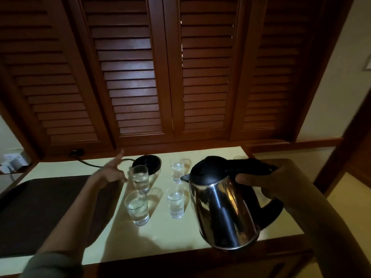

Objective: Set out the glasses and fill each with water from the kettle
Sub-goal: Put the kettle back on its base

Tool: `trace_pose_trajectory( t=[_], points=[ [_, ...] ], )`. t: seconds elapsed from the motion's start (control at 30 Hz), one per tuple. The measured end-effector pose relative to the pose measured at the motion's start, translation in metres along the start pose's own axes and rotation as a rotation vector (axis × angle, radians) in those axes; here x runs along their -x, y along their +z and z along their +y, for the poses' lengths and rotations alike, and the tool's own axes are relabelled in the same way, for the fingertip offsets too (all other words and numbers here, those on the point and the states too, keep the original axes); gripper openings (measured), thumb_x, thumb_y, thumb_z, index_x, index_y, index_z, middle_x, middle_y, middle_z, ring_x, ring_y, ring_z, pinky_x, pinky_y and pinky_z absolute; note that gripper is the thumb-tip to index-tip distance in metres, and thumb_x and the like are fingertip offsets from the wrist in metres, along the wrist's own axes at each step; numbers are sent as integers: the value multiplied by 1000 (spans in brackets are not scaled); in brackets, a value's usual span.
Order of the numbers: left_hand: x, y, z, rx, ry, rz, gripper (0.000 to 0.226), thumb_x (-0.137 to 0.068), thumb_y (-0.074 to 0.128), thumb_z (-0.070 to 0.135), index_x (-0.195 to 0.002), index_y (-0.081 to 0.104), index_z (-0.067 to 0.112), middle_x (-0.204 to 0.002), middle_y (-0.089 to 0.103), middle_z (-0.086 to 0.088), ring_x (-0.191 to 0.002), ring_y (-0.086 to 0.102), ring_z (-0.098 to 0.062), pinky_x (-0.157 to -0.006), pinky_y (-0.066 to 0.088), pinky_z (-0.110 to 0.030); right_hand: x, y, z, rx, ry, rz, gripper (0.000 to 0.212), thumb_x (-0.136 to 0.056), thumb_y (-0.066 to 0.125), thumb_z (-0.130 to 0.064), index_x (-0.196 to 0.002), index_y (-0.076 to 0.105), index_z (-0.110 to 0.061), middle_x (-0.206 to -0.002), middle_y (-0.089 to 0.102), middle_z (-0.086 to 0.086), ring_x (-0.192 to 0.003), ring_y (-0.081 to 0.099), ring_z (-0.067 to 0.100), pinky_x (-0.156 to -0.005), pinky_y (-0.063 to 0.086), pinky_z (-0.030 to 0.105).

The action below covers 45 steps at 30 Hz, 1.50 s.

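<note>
The steel kettle [224, 205] is held upright by its handle, the right hand [259, 179] fingers clamped round it, just right of four water-filled glasses [138, 207] on the worktop [180, 237]; the left hand [112, 171] hovers beside them, fingers apart; filling seems done; returning the kettle to its base [147, 163], behind the glasses, is judged next.

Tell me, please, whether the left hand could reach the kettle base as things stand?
Probably yes. The open left hand hovers beside the black kettle base, with bare tabletop between them. Only the tall far-left glass stands close and might get knocked.
</note>
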<state>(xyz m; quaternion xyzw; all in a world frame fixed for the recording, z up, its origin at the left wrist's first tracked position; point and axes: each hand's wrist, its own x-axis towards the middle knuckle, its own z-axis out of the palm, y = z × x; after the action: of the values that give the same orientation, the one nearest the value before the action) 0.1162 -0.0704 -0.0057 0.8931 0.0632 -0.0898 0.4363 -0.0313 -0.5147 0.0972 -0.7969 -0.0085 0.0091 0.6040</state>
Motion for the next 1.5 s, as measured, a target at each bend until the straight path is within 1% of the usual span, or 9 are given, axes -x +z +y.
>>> trace_pose_trajectory(
  t=[0.1, 0.2, 0.3, 0.57, 0.73, 1.03, 1.13, 1.23, 1.5],
  points=[
    [28, -49, 35, -78, 258, 196, 92, -89, 67, -11, -125, 51, 73, -160, 47, -2, -125, 54, -14, -100, 48, -28, -26, 8, -20, -53, -121, -52, 40, -49, 91, -40, -76, 74, -16, -60, 59, 3, -43, 43, 12, -43, 38, 24],
    [74, -63, 103, -80, 495, 264, 47, -98, 67, 13, -117, 70, 55, -121, 73, 18, -116, 63, 3, -91, 50, -24, -65, 28, -41, -74, -231, -96, 17, -67, 83, -25, -83, 76, -23, -53, 61, -9, -44, 45, 7, -43, 39, 18],
    [89, -66, 151, -116, 625, 293, 26, -98, 65, 30, -122, 75, 28, -79, 71, 26, -71, 56, 32, -67, 45, -29, -113, 61, -58, -73, -281, -131, 8, -81, 79, -15, -84, 71, -13, -48, 62, -14, -42, 54, 0, -44, 41, 10],
    [-14, -93, 145, -325, 578, 381, 27, -98, 67, 41, -116, 80, 26, -101, 82, 9, -87, 71, 8, -85, 55, -16, -268, 172, -47, -100, -258, -51, 34, -70, 91, -20, -89, 75, 3, -39, 55, -10, -36, 46, 1, -42, 36, 12],
    [-80, -95, 100, -370, 455, 372, 29, -93, 72, 45, -115, 80, 29, -91, 82, 2, -89, 76, -19, -96, 57, -49, -319, 226, -17, -96, -248, -127, 23, -70, 90, -26, -70, 69, -16, -51, 56, -3, -49, 51, 14, -53, 42, 23],
    [-136, -72, 42, -291, 347, 339, 36, -89, 75, 44, -120, 77, 26, -112, 81, 2, -115, 71, -21, -110, 49, -51, -365, 262, 43, -155, -114, -170, 60, -41, 98, -47, -79, 73, -8, -68, 58, 17, -61, 54, 24, -55, 45, 28],
    [-139, -68, 38, -257, 351, 319, 36, -91, 76, 39, -123, 76, 23, -116, 80, 0, -114, 72, -19, -107, 53, -44, -366, 263, 46, -156, -99, -187, 40, -64, 93, -21, -81, 68, 5, -59, 63, 4, -51, 58, 18, -53, 46, 22],
    [-138, -66, 42, -261, 380, 329, 37, -92, 77, 33, -126, 74, 20, -122, 78, -3, -118, 71, -21, -111, 50, -42, -368, 259, 50, -163, -96, -226, 27, -77, 82, -1, -66, 61, -13, -47, 58, -9, -40, 53, 5, -47, 45, 16],
    [-118, -50, 40, -220, 432, 384, 41, -87, 82, 32, -122, 76, 11, -123, 77, -4, -118, 71, -18, -105, 53, -30, -360, 246, 64, -125, -139, -342, 40, -60, 93, -42, -69, 62, -18, -57, 50, 2, -51, 47, 15, -52, 41, 23]
  ],
)
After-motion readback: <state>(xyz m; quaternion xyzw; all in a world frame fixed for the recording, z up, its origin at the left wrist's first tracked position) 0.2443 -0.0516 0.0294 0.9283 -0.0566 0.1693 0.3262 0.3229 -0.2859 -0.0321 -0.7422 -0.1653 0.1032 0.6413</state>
